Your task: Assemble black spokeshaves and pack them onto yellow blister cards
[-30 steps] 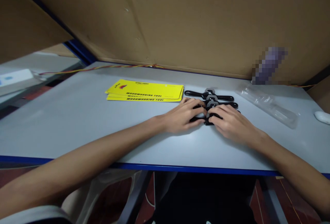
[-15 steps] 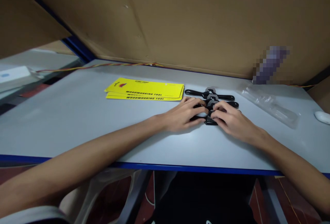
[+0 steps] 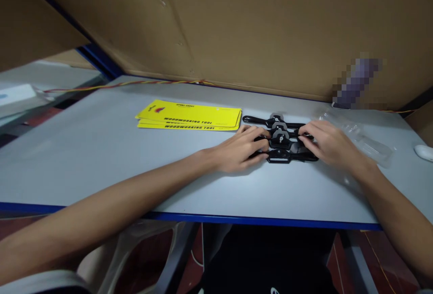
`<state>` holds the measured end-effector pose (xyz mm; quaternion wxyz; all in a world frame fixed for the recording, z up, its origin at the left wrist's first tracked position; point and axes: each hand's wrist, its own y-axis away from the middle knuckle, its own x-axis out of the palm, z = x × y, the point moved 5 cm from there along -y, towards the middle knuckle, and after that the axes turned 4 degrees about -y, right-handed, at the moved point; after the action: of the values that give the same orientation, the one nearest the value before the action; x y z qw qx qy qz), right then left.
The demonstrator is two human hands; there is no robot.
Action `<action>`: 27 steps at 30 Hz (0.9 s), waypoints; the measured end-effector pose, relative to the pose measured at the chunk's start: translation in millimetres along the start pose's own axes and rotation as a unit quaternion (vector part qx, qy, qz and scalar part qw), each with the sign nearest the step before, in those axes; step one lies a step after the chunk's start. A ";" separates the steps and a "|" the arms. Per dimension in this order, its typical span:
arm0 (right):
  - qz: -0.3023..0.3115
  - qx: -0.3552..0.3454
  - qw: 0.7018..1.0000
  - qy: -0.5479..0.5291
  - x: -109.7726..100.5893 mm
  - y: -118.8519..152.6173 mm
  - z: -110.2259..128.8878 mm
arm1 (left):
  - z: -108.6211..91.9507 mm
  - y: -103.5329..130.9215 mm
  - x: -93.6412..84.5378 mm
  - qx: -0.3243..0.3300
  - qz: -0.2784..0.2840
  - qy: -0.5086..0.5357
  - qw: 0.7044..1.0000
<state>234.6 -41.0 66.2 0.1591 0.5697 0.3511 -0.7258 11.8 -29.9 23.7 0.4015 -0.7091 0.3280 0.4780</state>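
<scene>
Several black spokeshaves lie in a row, one in front of another, on the table. My left hand [image 3: 245, 149] rests over the left handles of the nearer ones, fingers curled around the front spokeshave [image 3: 279, 156]. This front one shows a bare black middle, while the spokeshave behind it [image 3: 281, 139] carries a grey plate with a screw. My right hand [image 3: 326, 143] is at the right handles, thumb and fingers bent together; whatever its fingertips pinch is hidden. A small grey piece [image 3: 295, 149] shows just left of those fingers. The farthest spokeshave [image 3: 257, 121] lies untouched.
Stacked yellow cards [image 3: 199, 114] printed "WOODWORKING TOOL" lie left of the spokeshaves. Clear plastic packaging [image 3: 370, 145] is behind my right hand. A white mouse-like object [image 3: 424, 152] sits at the right edge. Twisted wires [image 3: 142, 84] run along the cardboard wall [image 3: 237, 28].
My right hand has moved right, from the middle of the front spokeshaves to their right handles, uncovering their middles. My left hand stays in place.
</scene>
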 end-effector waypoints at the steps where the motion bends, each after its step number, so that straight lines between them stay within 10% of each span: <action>1: 0.000 0.002 1.000 0.002 -0.4 0.3 -1.8 | 0.1 0.1 0.0 0.002 0.000 0.001 1.000; 27: 0.029 0.041 0.998 -0.023 21.5 -13.7 22.8 | 1.5 -1.5 -0.2 0.002 -0.025 0.001 1.000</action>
<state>203.2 -43.4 52.9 0.1650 0.5691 0.3005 -0.7474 12.3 -27.9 24.0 0.4145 -0.7165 0.3115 0.4667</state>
